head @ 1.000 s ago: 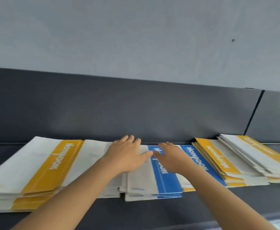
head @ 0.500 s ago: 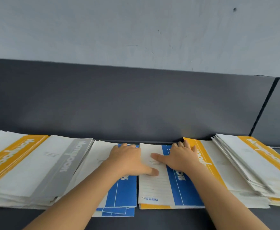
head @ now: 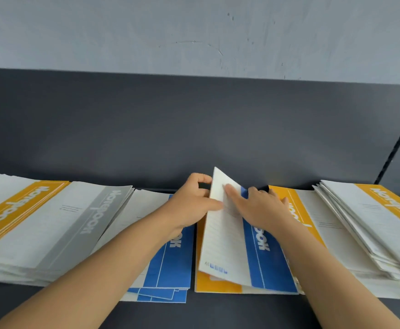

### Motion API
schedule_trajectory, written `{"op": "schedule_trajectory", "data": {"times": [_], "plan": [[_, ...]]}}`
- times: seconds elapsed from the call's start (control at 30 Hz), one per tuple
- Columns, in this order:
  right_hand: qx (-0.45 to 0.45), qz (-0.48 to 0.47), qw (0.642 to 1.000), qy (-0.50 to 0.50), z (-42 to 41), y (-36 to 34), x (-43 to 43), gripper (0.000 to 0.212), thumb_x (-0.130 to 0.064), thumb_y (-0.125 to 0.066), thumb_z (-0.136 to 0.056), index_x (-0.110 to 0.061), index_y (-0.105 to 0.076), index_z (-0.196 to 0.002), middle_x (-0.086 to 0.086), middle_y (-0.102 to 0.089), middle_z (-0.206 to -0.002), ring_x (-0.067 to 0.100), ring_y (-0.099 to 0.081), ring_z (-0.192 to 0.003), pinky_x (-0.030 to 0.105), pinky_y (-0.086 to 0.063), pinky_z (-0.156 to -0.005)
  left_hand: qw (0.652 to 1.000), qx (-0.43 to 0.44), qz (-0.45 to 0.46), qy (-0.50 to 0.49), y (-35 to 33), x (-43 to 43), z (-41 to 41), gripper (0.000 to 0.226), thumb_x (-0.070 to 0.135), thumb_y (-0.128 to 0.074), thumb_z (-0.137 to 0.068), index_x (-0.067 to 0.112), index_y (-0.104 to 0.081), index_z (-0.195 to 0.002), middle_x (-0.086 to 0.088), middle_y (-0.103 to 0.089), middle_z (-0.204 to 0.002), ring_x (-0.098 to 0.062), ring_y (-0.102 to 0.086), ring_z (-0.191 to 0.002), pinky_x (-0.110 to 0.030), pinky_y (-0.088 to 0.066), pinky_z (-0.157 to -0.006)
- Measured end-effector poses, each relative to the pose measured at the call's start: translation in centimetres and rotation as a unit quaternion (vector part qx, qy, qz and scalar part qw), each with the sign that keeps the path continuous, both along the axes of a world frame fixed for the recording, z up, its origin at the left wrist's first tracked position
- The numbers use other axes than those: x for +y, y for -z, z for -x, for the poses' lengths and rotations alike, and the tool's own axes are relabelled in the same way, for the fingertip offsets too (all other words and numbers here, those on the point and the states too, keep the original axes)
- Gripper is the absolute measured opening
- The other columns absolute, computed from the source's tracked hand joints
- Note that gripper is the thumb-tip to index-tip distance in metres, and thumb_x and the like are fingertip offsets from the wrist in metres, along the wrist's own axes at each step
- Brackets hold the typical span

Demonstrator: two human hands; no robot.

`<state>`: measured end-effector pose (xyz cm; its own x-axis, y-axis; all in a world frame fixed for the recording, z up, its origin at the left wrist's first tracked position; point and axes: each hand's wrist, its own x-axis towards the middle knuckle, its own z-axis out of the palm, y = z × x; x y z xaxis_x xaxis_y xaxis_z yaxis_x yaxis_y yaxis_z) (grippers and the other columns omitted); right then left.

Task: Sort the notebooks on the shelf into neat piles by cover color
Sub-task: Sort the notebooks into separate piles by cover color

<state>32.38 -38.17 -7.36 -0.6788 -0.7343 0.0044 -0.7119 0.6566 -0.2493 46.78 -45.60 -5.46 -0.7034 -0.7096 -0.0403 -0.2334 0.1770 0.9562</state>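
Note:
A blue-and-white notebook (head: 246, 257) lies in the middle of the shelf on top of a yellow one (head: 208, 284), its left edge tilted up. My left hand (head: 191, 205) grips that raised left edge, fingers curled behind it and thumb on the front. My right hand (head: 258, 207) rests flat on the same cover, fingers straight. Left of it lies a blue pile (head: 170, 267) under my left forearm. Further left sit a grey-striped pile (head: 75, 224) and a yellow-striped pile (head: 11, 210). On the right are two yellow-striped piles (head: 312, 224) (head: 372, 210).
The dark shelf board (head: 218, 312) shows bare along its front edge. A dark back panel (head: 194, 129) rises right behind the piles, with a grey wall above it. A slanted seam (head: 393, 148) splits the panel at the right.
The left edge of the middle blue notebook has come up off the pile, now held by my left hand. My right hand has slid slightly up the cover. The camera has moved closer.

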Motion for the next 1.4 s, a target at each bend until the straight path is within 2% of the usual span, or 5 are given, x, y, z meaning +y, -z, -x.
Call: {"op": "schedule_trajectory", "data": {"times": [0.3, 0.63, 0.83, 1.17, 1.4], "plan": [[-0.379, 0.313, 0.869, -0.049, -3.0, -1.7, 0.8, 0.067, -0.024, -0.074, -0.081, -0.020, -0.040, -0.138, -0.006, -0.057, -0.121, 0.012, -0.065, -0.088, 0.027, -0.057, -0.070, 0.994, -0.064, 0.073, -0.042, -4.2, -3.5, -4.7, 0.028, -0.001, -0.056, -0.086, 0.010, -0.060, -0.112, -0.010, -0.069, -0.111, -0.027, -0.067, -0.100, -0.039, -0.052, -0.083], [-0.062, 0.067, 0.977, -0.193, -11.4, -0.8, -1.0, 0.042, -0.035, -0.045, -0.099, -0.017, -0.045, -0.136, 0.001, -0.047, -0.137, 0.018, -0.050, -0.120, 0.024, -0.044, -0.088, 0.817, -0.484, 0.313, 0.031, 1.0, -3.4, -8.4, 0.095, 0.073, -0.022, -0.091, 0.004, -0.002, -0.154, -0.018, 0.012, -0.160, -0.029, 0.014, -0.148, -0.041, -0.002, -0.121], [0.032, -0.058, 0.995, -0.074, -7.6, -3.2, 1.9, 0.072, -0.063, -0.048, -0.088, -0.017, -0.038, -0.143, 0.002, -0.044, -0.146, 0.020, -0.043, -0.131, 0.033, -0.038, -0.104, 0.762, -0.518, 0.388, 0.005, 0.1, -2.7, -8.5, 0.089, 0.067, -0.012, -0.095, 0.000, -0.006, -0.153, -0.023, -0.006, -0.160, -0.034, -0.003, -0.149, -0.047, 0.002, -0.120], [-0.058, -0.199, 0.970, -0.124, -7.9, -3.3, 5.9, 0.122, -0.078, -0.068, -0.056, -0.022, -0.014, -0.151, 0.000, -0.024, -0.155, 0.023, -0.032, -0.138, 0.038, -0.035, -0.108, 0.925, -0.267, 0.249, 0.105, -0.7, 1.1, -4.8, 0.024, 0.037, -0.053, -0.094, 0.018, -0.051, -0.080, -0.005, -0.052, -0.077, -0.017, -0.048, -0.074, -0.025, -0.036, -0.060], [-0.035, -0.127, 0.986, -0.100, -5.7, -2.1, 5.9, 0.063, -0.058, -0.042, -0.093, -0.012, -0.044, -0.136, 0.005, -0.053, -0.130, 0.019, -0.052, -0.113, 0.026, -0.041, -0.083, 0.983, -0.149, -0.088, 0.067, -1.5, 2.2, -2.9, 0.035, 0.015, -0.069, -0.089, 0.005, -0.055, -0.120, -0.010, -0.063, -0.119, -0.021, -0.061, -0.110, -0.030, -0.054, -0.088]]}}
